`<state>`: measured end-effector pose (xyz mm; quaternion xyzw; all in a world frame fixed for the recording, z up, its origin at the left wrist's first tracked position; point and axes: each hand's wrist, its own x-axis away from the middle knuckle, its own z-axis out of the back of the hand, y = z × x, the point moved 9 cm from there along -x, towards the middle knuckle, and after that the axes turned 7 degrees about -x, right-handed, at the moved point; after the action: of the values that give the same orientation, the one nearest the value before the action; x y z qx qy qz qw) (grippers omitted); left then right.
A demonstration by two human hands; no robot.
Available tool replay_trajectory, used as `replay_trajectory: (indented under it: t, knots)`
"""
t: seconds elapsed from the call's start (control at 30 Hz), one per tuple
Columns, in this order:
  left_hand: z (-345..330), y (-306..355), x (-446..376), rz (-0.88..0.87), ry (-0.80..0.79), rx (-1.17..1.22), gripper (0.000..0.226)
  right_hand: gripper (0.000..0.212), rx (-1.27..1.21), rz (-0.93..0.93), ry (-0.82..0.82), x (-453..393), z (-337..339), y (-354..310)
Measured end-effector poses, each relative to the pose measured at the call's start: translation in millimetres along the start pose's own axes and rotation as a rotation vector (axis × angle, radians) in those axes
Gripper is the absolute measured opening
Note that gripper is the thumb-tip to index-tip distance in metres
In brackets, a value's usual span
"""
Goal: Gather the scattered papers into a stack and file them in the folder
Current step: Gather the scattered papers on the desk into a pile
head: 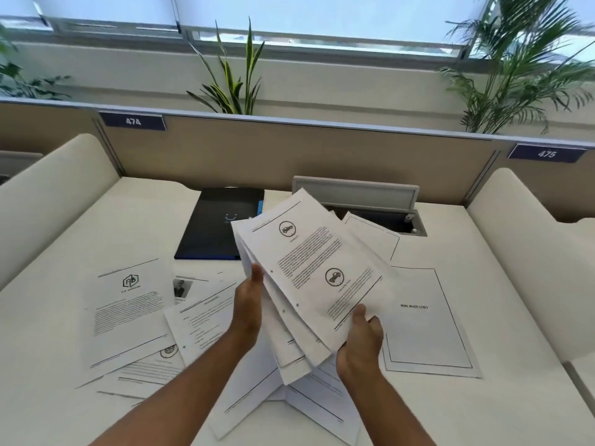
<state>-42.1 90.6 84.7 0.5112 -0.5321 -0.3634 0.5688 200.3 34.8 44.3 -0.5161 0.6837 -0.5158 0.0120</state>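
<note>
A loose, uneven stack of papers (309, 268) is held up over the white desk (58, 365), its top sheet showing two round car icons. My left hand (248, 304) grips its left edge and my right hand (362, 336) grips its lower right corner. Several sheets still lie scattered on the desk: a logo page (128, 313) at the left, a bordered bibliography page (425, 320) at the right, and overlapping sheets (283, 400) under my forearms. The dark folder (219, 225) lies shut at the back of the desk, behind the held stack.
An open grey cable hatch (370, 204) sits at the back right of the desk, a sheet partly over it. A beige partition (289, 152) with number plates 474 and 475 closes the back. Cream side dividers (54, 194) flank the desk.
</note>
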Motion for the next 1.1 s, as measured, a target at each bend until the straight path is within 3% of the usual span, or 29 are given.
replay_trajectory:
  t: [0.07,0.17,0.27,0.4,0.5,0.6,0.67,0.9,1.0,1.1]
  knots:
    - [-2.7,6.4,0.4,-0.026,0.031,-0.073,0.046,0.013,0.048,-0.019,-0.039,2.9,-2.7,13.7]
    - [14.7,9.2,-3.1,-0.025,0.212,-0.183,0.018,0.019,0.110,-0.068,-0.118,5.4,-4.2,27.1]
    - [27.1,10.2,-8.7,0.016,0.209,-0.123,0.025,0.035,0.139,-0.032,-0.062,-8.1,4.6,14.7]
    - [35.6,26.8,-8.0,-0.038,0.109,-0.112,0.041,0.061,0.382,0.196,0.000,-33.9,-5.9,-39.4]
    - [30.9,37.3,-7.3,-0.076,0.004,-0.155,0.054,0.070,0.548,0.272,-0.305,-37.2,-55.0,-64.1]
    - [26.9,51.1,-4.0,-0.134,-0.011,-0.169,0.059,0.084,0.651,0.190,-0.619,-31.4,-97.5,-71.5]
    - [22.7,60.3,-0.1,-0.195,-0.025,-0.183,0.060,0.079,0.644,0.148,-0.709,-29.3,-109.0,-68.8]
    - [23.1,75.4,11.1,-0.335,-0.027,-0.180,0.077,0.066,0.576,0.031,-0.798,-15.7,-118.8,-32.3]
    - [24.9,78.8,10.2,-0.334,-0.054,-0.230,0.049,0.065,0.531,-0.136,-0.880,-10.9,-122.8,-12.1]
    - [31.0,83.8,8.0,-0.334,-0.020,-0.258,0.037,0.058,0.499,-0.115,-0.880,-6.4,-130.4,-11.4]
